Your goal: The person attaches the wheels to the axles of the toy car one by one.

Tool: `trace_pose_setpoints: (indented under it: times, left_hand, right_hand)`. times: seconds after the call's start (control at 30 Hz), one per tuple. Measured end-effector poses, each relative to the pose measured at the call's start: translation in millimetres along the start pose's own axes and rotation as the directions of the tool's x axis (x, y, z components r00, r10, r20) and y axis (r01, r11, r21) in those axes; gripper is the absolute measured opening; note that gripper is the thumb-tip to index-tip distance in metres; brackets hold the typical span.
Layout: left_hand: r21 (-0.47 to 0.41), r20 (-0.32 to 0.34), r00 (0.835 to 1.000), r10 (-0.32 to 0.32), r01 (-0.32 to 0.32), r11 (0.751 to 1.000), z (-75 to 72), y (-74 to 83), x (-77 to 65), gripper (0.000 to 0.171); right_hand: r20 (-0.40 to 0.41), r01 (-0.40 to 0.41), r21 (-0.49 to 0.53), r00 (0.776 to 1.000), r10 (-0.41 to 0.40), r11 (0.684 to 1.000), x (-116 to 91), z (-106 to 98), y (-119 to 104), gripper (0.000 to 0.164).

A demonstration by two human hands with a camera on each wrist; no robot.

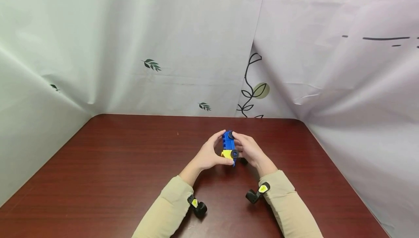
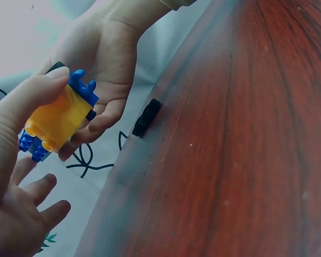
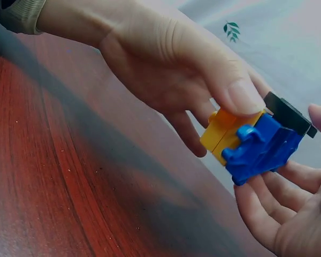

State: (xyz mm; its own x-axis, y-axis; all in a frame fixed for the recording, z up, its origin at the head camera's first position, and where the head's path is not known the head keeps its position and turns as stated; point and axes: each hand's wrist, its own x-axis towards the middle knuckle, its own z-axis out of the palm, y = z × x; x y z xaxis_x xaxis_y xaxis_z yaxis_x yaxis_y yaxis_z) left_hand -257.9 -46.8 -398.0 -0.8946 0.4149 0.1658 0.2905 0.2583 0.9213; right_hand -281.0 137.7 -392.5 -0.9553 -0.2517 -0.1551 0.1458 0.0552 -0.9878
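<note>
A small toy car built of blue and yellow blocks (image 1: pixel 228 141), with dark round wheels, is held up between both hands over the table. My left hand (image 1: pixel 206 155) grips it from the left; its thumb presses near the yellow block (image 2: pixel 58 116) at the near end. From the right, my right hand (image 1: pixel 251 151) holds the car's wheeled side, its fingers curled about it. In the right wrist view, a black part (image 3: pixel 289 113) sits against the blue block (image 3: pixel 265 147), close to the right thumb. Some fingertips are hidden behind the car.
A loose black piece (image 2: pixel 147 118) lies on the reddish-brown wooden table (image 1: pixel 108 172), just under the right hand. A white printed cloth (image 1: pixel 196 41) hangs behind and along the sides of the table. Each sleeve carries a black wrist camera.
</note>
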Motion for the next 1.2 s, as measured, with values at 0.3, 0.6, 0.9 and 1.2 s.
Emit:
trace_pose_setpoints:
  times: [0.3,0.6,0.9,1.2]
  left_hand:
    - [-0.009,0.041,0.998,0.050,-0.049,0.999,-4.2,19.6,-10.5,0.099]
    - [-0.081,0.042,0.999,0.002,0.002,0.997,-4.0,0.5,0.0,0.092]
    - [-0.085,-0.068,0.994,-0.081,0.075,0.994,-1.2,-13.1,8.7,0.069]
    - [-0.136,-0.159,0.963,-0.218,0.198,0.971,-1.5,-9.1,9.1,0.073]
  right_hand:
    - [-0.058,0.067,0.052,0.996,-0.064,0.996,-2.6,-0.2,-3.3,0.050]
    - [-0.079,0.113,0.064,0.991,-0.108,0.992,-3.6,-1.4,-6.8,0.053]
    - [-0.038,0.199,0.046,0.980,-0.198,0.979,-4.5,-2.2,-8.6,0.051]
    - [0.002,0.256,-0.044,0.967,-0.257,0.966,-5.9,-0.6,-9.0,0.049]
